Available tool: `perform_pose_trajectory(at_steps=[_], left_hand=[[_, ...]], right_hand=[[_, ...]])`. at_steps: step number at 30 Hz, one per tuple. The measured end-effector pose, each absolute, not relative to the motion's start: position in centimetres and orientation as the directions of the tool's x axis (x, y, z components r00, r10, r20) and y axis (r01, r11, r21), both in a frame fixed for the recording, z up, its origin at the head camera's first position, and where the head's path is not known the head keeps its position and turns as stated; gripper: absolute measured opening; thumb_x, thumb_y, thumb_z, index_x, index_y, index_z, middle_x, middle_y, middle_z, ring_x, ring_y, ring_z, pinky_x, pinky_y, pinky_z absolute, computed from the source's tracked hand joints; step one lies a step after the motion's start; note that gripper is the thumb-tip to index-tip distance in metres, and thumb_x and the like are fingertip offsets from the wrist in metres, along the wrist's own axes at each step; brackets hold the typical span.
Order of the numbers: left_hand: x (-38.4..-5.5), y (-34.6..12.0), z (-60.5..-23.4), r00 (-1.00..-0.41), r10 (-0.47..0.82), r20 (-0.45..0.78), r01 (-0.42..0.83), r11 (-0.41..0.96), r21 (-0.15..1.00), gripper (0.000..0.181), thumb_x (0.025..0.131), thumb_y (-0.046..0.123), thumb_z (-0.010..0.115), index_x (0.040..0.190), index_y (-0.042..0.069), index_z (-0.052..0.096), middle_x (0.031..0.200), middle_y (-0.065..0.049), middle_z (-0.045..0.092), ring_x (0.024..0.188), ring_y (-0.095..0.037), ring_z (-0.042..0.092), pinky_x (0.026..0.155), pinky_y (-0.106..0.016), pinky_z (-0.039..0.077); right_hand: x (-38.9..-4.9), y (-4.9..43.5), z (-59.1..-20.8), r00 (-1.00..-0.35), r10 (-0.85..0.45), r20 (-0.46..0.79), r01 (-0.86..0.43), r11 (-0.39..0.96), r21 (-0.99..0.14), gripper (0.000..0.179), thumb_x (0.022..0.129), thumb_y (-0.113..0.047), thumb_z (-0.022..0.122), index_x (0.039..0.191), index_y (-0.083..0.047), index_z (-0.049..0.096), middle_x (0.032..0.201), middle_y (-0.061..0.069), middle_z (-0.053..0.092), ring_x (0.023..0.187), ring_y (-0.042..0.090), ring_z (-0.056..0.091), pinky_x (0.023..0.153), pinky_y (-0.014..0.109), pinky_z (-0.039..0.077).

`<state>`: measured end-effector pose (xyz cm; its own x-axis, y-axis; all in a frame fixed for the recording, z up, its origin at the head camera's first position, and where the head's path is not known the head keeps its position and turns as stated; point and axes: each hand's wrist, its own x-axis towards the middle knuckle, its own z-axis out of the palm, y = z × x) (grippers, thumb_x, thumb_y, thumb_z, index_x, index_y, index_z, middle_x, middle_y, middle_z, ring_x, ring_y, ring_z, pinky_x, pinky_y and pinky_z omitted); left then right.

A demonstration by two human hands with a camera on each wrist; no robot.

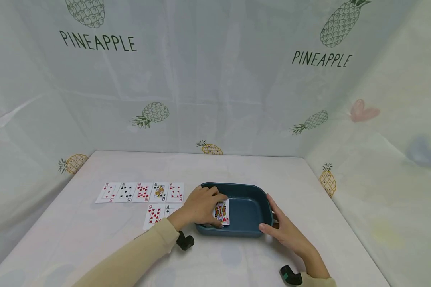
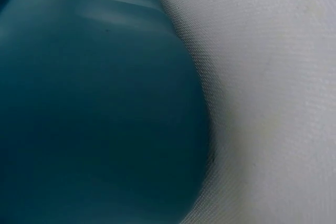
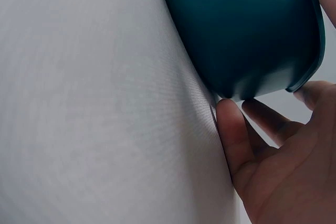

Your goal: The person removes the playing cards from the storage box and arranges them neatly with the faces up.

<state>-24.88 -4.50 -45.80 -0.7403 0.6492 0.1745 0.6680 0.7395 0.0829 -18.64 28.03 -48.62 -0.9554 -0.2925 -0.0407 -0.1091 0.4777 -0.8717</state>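
Observation:
My left hand (image 1: 202, 205) reaches over the left end of a dark blue tray (image 1: 248, 207). Its thumb and fingers hold a playing card (image 1: 221, 212), a king of hearts, inside the tray by its upper and lower edges. Whether other cards lie beneath it, I cannot tell. The right hand (image 1: 285, 229) grips the tray's right end, its thumb at the near corner. In the right wrist view its fingertips (image 3: 231, 111) touch the outside of the tray (image 3: 247, 30). Only the outer wall of the tray (image 2: 100, 108) and the tabletop fill the left wrist view.
A row of several face-up cards (image 1: 142, 192) lies left of the tray. Below it are a nine of hearts (image 1: 154, 214) and an ace (image 1: 171, 209) partly covered by the left hand. A white cloth (image 1: 233, 259) covers the table; pineapple-printed curtains (image 1: 215, 79) stand behind and beside it.

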Motion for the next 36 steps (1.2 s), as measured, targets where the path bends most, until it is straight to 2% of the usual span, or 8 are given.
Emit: perform_pose_trajectory(at_steps=[4,9,18,24,28,33,36], left_hand=[[-24.9,-4.5,-45.7,-0.743,0.647,0.175,0.666,0.74,0.093,0.087,0.072,0.07,0.089,0.144,0.028,0.066,0.117,0.005,0.061,0.091,-0.012,0.052,0.078,-0.03,0.034],[-24.9,-4.5,-45.7,-0.75,0.64,0.167,0.657,0.75,0.077,0.089,0.072,0.071,0.088,0.145,0.027,0.065,0.119,0.004,0.061,0.094,-0.013,0.054,0.079,-0.03,0.035],[-25.1,-4.5,-46.1,-0.75,0.63,0.202,0.656,0.748,0.1,0.086,0.074,0.069,0.088,0.144,0.024,0.066,0.118,0.004,0.06,0.097,-0.014,0.055,0.081,-0.03,0.038],[-25.2,-4.6,-46.4,-0.754,0.616,0.229,0.653,0.74,0.159,0.084,0.078,0.064,0.088,0.148,0.024,0.063,0.125,0.003,0.06,0.107,-0.017,0.058,0.094,-0.037,0.045],[-25.1,-4.8,-46.2,-0.755,0.61,0.24,0.654,0.724,0.217,0.084,0.081,0.06,0.088,0.152,0.024,0.059,0.129,0.004,0.059,0.112,-0.017,0.057,0.098,-0.039,0.047],[-24.9,-5.5,-44.9,-0.76,0.601,0.248,0.65,0.69,0.32,0.088,0.08,0.055,0.09,0.154,0.023,0.057,0.131,0.005,0.057,0.112,-0.013,0.052,0.095,-0.035,0.049],[-24.6,-6.3,-43.5,-0.757,0.597,0.266,0.653,0.677,0.338,0.088,0.078,0.053,0.092,0.153,0.022,0.057,0.132,0.006,0.056,0.112,-0.013,0.051,0.092,-0.034,0.05]], right_hand=[[-18.6,28.0,-48.5,-0.955,-0.293,-0.04,-0.111,0.479,-0.871,0.101,0.1,-0.024,0.075,0.173,-0.029,0.005,0.175,0.02,0.017,0.15,0.049,0.038,0.099,0.034,0.054],[-18.7,28.0,-48.4,-0.955,-0.293,-0.036,-0.117,0.486,-0.866,0.101,0.1,-0.024,0.075,0.173,-0.027,0.005,0.175,0.02,0.017,0.15,0.048,0.039,0.097,0.026,0.052],[-18.8,28.1,-48.4,-0.954,-0.296,-0.039,-0.114,0.482,-0.869,0.101,0.1,-0.024,0.075,0.173,-0.028,0.005,0.175,0.02,0.017,0.148,0.047,0.04,0.096,0.028,0.053],[-18.8,28.1,-48.5,-0.956,-0.288,-0.048,-0.102,0.485,-0.868,0.101,0.1,-0.025,0.075,0.173,-0.029,0.005,0.174,0.021,0.019,0.148,0.047,0.042,0.098,0.034,0.054],[-18.8,28.1,-48.7,-0.961,-0.273,-0.054,-0.095,0.505,-0.858,0.1,0.1,-0.027,0.075,0.172,-0.032,0.007,0.174,0.021,0.02,0.148,0.046,0.042,0.101,0.038,0.053],[-18.7,28.0,-48.7,-0.961,-0.271,-0.063,-0.086,0.503,-0.86,0.099,0.1,-0.027,0.074,0.172,-0.033,0.007,0.175,0.019,0.018,0.15,0.046,0.04,0.102,0.035,0.052],[-18.7,28.0,-48.7,-0.959,-0.277,-0.057,-0.092,0.498,-0.862,0.099,0.1,-0.026,0.074,0.172,-0.031,0.006,0.175,0.019,0.018,0.15,0.046,0.04,0.101,0.032,0.052]])
